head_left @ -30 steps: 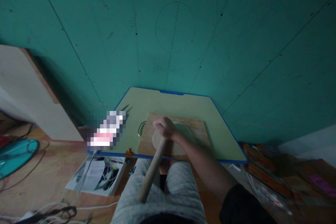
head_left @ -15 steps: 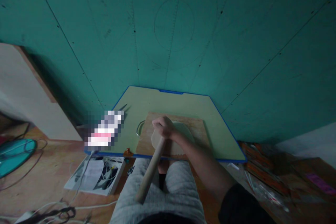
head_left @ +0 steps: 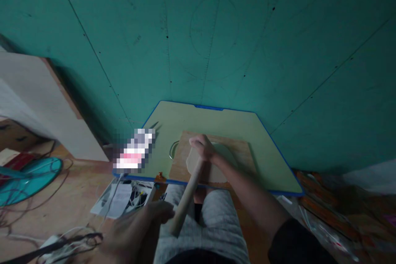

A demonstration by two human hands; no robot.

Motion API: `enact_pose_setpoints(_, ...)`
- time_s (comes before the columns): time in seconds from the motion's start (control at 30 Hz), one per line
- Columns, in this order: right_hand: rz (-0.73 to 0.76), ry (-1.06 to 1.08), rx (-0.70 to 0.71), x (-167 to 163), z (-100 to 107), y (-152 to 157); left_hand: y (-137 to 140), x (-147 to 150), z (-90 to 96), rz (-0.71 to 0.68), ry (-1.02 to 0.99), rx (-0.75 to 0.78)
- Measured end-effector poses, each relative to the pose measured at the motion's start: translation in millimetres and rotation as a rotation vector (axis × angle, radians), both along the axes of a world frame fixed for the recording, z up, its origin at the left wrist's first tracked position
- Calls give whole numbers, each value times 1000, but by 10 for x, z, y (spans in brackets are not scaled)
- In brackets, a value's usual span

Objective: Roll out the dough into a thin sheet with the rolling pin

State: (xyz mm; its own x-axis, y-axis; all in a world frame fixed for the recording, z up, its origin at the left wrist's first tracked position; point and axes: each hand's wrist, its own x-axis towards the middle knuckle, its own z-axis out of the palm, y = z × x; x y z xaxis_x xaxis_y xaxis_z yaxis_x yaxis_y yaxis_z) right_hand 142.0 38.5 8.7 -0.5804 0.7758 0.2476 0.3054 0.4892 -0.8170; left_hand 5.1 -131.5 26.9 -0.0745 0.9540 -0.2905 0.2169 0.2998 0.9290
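My right hand [head_left: 202, 148] is wrapped round the far end of a wooden rolling pin [head_left: 187, 200]. The pin slants down toward me, its near end over my lap. Under my right hand lies a flat pale sheet of dough [head_left: 224, 154], partly hidden by the hand and forearm. The dough rests on a wooden board [head_left: 247, 154] on a small table with a blue edge [head_left: 272, 165]. At the lower left, my left hand [head_left: 151, 216] is close to the pin's near end, with a gap between them. Motion blur smears its fingers.
A metal handle [head_left: 173, 150] sticks out left of the board. A pixelated object [head_left: 134, 152] and a pointed blade [head_left: 154, 125] lie at the table's left. Below stands a white box of cables [head_left: 123, 198]. A green wall [head_left: 213, 49] rises behind the table.
My left hand has come into view at the lower left, near the pin's end. My right hand keeps its grip on the pin. The whole view has shifted slightly.
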Motion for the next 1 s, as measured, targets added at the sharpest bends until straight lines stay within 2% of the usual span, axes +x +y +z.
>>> enact_pose_setpoints(0.1,-31,62,-11,-35,-22,29,-290,-56,-43,-198,299,99)
enact_pose_setpoints(0.17,-53,97,-15,-47,-18,34,-292,20,-129,-316,492,134)
enact_pose_setpoints(0.23,-83,129,-15,-28,-5,18,-220,110,-226,-343,524,111)
enact_pose_setpoints(0.37,-148,161,-16,106,0,-62,-144,169,-331,-246,414,42)
enact_pose_setpoints(0.47,-163,147,-39,191,-36,-116,-210,120,-350,-170,234,2)
enact_pose_setpoints(0.57,-150,124,-71,156,-81,-118,-300,55,-411,-111,7,26)
enact_pose_setpoints(0.63,-124,107,-89,67,-103,-90,-288,32,-468,-83,-70,36)
enact_pose_setpoints(0.7,-89,91,-105,-47,-114,-45,-130,60,-486,-70,-93,35)
enact_pose_setpoints(0.77,-51,83,-116,-161,-116,3,210,165,-420,-34,-114,35)
enact_pose_setpoints(0.8,-33,82,-119,-212,-113,24,435,245,-355,-7,-124,38)
enact_pose_setpoints(0.9,14,91,-120,-347,-88,67,1116,506,-112,194,-97,-50)
enact_pose_setpoints(0.93,27,96,-116,-391,-74,73,1274,575,-45,224,-87,-70)
enact_pose_setpoints(1.0,45,109,-103,-481,-38,74,1422,660,35,223,-76,-86)
